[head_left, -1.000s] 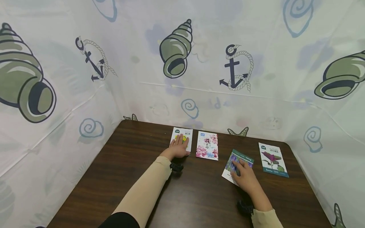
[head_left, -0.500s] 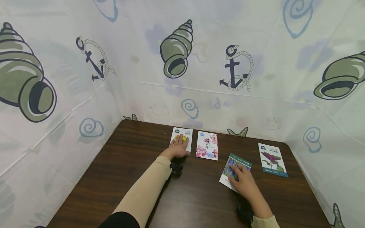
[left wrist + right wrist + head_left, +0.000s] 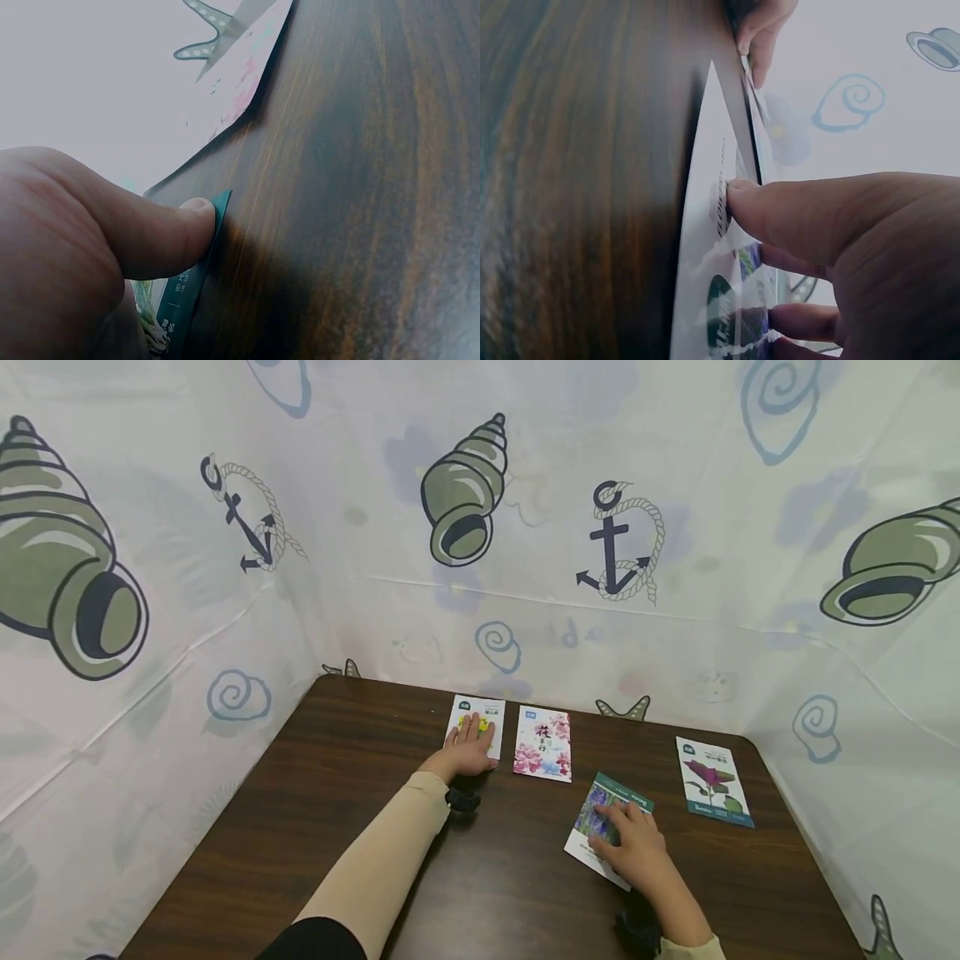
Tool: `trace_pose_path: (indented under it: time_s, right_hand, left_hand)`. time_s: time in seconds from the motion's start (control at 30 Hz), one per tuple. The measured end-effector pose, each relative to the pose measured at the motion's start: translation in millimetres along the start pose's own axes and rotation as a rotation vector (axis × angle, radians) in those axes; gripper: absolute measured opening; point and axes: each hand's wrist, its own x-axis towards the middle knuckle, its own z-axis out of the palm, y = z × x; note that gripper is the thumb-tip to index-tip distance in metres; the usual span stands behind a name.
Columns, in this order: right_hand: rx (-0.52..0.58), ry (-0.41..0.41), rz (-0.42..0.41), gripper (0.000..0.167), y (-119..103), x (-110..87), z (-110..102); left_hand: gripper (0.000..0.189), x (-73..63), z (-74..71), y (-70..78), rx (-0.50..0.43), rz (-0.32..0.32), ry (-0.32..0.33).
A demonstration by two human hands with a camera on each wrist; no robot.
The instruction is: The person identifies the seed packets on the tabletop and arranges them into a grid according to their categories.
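My left hand (image 3: pixel 468 757) lies with straight fingers on a white seed packet (image 3: pixel 491 703) showing yellow flowers. Its thumb touches the packet's green edge in the left wrist view. Next to it on the right is a packet with pink blossoms (image 3: pixel 543 764). My right hand (image 3: pixel 636 843) touches the face of a tilted packet of purple flowers (image 3: pixel 592 810) with its thumb and spread fingertips. In the right wrist view, that packet's white end (image 3: pixel 705 165) shows beside the thumb; part of the packet is hidden by the hand.
Another packet (image 3: pixel 714 777), with a dark pink flower, lies at the right of the brown table (image 3: pixel 300 793). White cloth walls (image 3: pixel 345 527) printed with shells and anchors stand around the back and sides.
My right hand and the purple-flower packet have slid left and towards me across the table. The left hand has stayed on its packet.
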Motion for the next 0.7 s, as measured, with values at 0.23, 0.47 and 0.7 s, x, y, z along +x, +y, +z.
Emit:
trace_pose_path:
  time_s: [0.23, 0.47, 0.7]
  right_hand:
    - [-0.011, -0.018, 0.008, 0.056, -4, -1.9, -1]
    - [-0.022, -0.03, -0.014, 0.053, -9, -6.0, -4]
    - [-0.028, -0.005, -0.059, 0.051, -19, -9.5, -5]
  left_hand:
    - [0.088, 1.8, 2.2, -0.5, 0.008, -0.001, 0.009]
    - [0.088, 1.3, 2.5, 1.6, 0.0, -0.007, 0.011]
    - [0.088, 1.4, 2.5, -0.8, -0.008, 0.004, 0.024]
